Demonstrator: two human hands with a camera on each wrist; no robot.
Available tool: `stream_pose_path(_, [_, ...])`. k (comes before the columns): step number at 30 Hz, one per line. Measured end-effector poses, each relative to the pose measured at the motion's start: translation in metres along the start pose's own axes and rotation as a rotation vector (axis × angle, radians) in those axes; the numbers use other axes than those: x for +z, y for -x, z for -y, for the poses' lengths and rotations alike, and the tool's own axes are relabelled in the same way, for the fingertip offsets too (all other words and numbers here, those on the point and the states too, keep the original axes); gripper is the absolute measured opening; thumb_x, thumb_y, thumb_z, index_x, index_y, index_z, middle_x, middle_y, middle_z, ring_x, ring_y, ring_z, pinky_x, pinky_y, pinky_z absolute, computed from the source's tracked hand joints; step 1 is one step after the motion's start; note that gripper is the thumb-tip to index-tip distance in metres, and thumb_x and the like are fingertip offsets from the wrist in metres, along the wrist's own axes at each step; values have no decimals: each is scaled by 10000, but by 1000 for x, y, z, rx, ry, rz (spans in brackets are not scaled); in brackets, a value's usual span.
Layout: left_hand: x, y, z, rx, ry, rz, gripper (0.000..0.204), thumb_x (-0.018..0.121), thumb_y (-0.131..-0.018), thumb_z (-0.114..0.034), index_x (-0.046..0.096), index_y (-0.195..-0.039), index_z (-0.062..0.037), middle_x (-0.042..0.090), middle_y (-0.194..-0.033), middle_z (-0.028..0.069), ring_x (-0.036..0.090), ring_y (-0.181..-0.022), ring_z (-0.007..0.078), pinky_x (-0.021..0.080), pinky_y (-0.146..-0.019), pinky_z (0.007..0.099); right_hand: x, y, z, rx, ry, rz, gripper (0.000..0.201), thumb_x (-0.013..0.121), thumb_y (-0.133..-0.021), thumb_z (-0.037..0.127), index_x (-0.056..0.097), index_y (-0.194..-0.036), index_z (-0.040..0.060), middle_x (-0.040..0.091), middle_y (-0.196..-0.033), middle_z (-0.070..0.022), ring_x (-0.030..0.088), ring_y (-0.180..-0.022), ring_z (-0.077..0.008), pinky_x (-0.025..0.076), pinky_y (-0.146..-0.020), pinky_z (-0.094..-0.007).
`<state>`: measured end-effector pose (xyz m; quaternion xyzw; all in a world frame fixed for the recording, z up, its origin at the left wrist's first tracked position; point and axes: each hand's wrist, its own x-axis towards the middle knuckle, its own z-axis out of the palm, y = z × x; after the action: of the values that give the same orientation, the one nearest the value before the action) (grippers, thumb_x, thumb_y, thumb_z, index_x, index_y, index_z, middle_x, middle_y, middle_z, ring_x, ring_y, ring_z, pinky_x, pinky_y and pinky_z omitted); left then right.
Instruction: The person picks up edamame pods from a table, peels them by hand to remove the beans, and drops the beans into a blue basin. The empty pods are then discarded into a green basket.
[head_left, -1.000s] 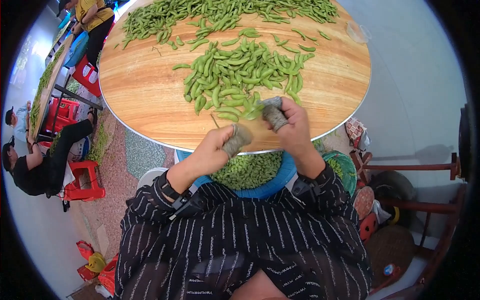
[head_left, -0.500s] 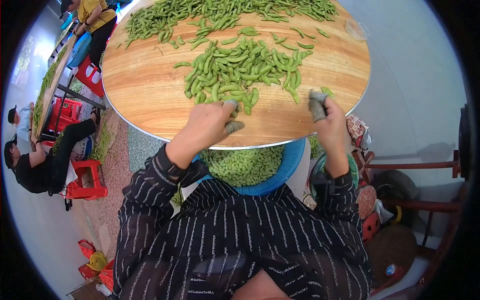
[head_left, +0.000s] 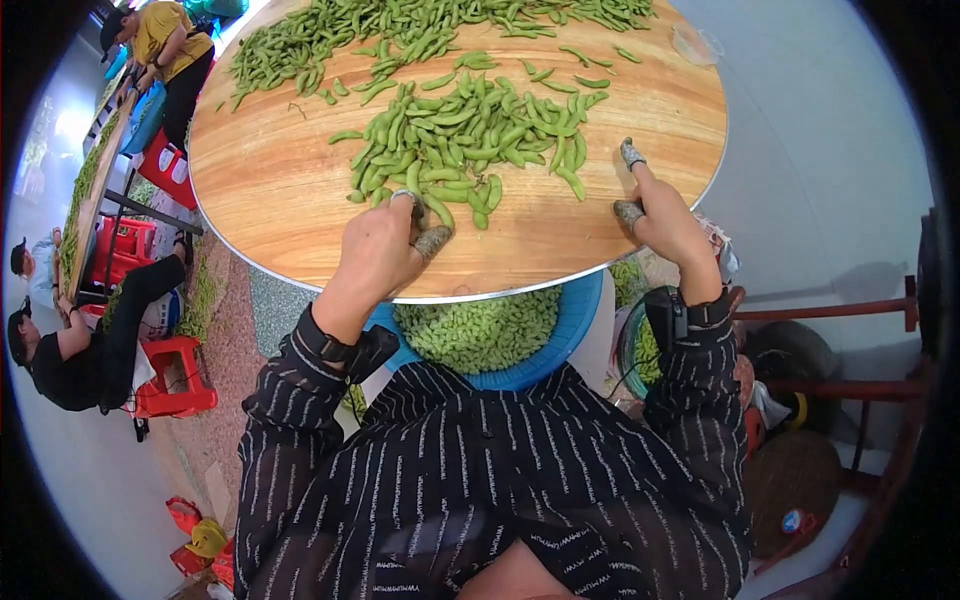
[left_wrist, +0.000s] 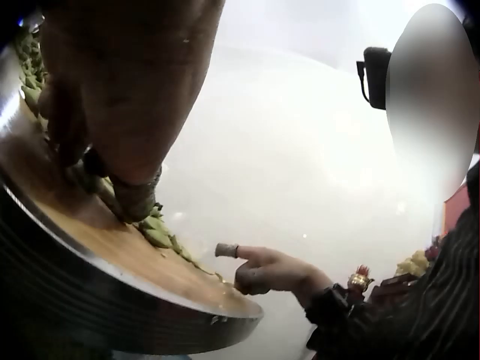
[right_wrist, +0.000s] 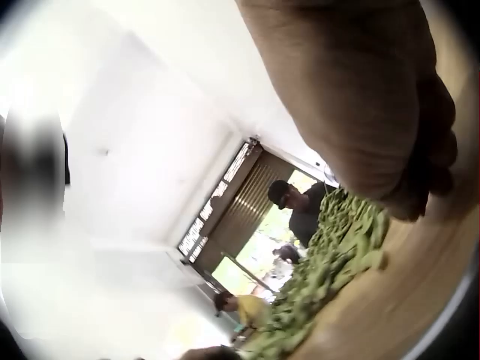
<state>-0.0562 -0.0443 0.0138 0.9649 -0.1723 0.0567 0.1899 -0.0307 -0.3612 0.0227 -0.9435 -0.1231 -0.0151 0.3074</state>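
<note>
Green soybean pods (head_left: 470, 125) lie in a loose pile on the round wooden table (head_left: 290, 190). At the pile's near left edge is my left hand (head_left: 375, 250), its wrapped thumb and index fingertip right beside a single pod (head_left: 438, 209). I cannot tell whether they pinch it. My right hand (head_left: 672, 225) is over the table's right side, thumb and index finger spread with nothing between them. Grey wraps cover the thumb and index fingertip of both hands. The left wrist view shows the left thumb wrap (left_wrist: 137, 199) low over the wood.
A blue basin (head_left: 585, 335) of shelled beans (head_left: 480, 330) stands below the table's near edge. More pods (head_left: 420, 30) spread across the far side, near a clear plastic cup (head_left: 697, 46). Other people work at a long table on the left, among red stools (head_left: 175, 375).
My right hand has gone from near the left hand out to the right, and the green pod at its fingers is gone. My left hand has moved forward and left to the pile's near edge.
</note>
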Motion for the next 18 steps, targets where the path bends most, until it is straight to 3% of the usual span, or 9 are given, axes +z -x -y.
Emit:
stream_pose_path(2, [3,-1,0,-104,-46,23,231,594,-713,-202,491,-767,-2,545,-691,195,546,-638,346,426,-552,408,1,0,7,38,10,24,244,558,-747,74,515,-964,-31,526,-672,-80,483,-625,-124,396,-567,-271])
stream_pose_path(4, [10,-4,7,-145,-118,-21,234,587,-718,-201,483,-777,0,549,-710,209,554,-649,345,429,-559,418,8,2,14,16,-481,-60,238,540,-775,54,536,-999,-27,561,-723,-35,488,-641,-109,409,-585,-250])
stream_pose_path(8, [10,-2,23,-91,-111,-92,196,581,-718,-157,472,-762,0,553,-724,216,548,-663,363,419,-560,438,52,21,58,134,-784,103,218,519,-801,53,557,-1007,-5,556,-773,20,470,-629,-55,403,-570,-199])
stream_pose_path(11, [7,4,31,3,-11,-181,171,596,-712,-102,485,-791,1,555,-690,176,555,-609,310,423,-536,391,82,23,83,140,-931,201,232,515,-808,76,550,-1026,5,551,-768,14,464,-600,-37,393,-532,-178])
stream_pose_path(13, [-1,9,20,-225,460,-101,165,623,-699,-66,511,-804,-5,526,-631,100,517,-546,194,413,-510,302,96,19,91,154,-1028,246,232,514,-810,86,545,-1023,2,552,-765,2,466,-587,-34,387,-510,-167])
stream_pose_path(14, [0,12,18,-225,459,-102,165,623,-699,-66,511,-804,-5,526,-631,100,517,-546,194,413,-510,302,105,15,91,166,-1205,337,225,512,-810,86,541,-1015,-2,554,-759,-16,477,-582,-44,381,-483,-166])
stream_pose_path(15, [2,15,16,-174,530,-147,161,635,-697,-67,524,-799,-11,505,-618,67,480,-541,149,400,-507,266,111,10,92,175,-1380,430,218,511,-809,85,536,-1007,-6,556,-752,-33,487,-577,-54,375,-455,-165])
stream_pose_path(16, [3,17,14,-123,599,-194,157,646,-696,-69,536,-794,-17,483,-606,33,443,-536,104,388,-504,231,113,5,95,172,-1379,432,218,511,-809,85,536,-1007,-6,556,-752,-33,487,-577,-54,375,-455,-165])
stream_pose_path(18, [1,22,1,-52,644,-188,143,647,-697,-70,535,-769,-17,480,-605,24,436,-540,96,385,-503,230,115,-2,98,246,-1800,522,167,506,-805,58,540,-956,-4,554,-723,-51,491,-553,-59,349,-412,-154])
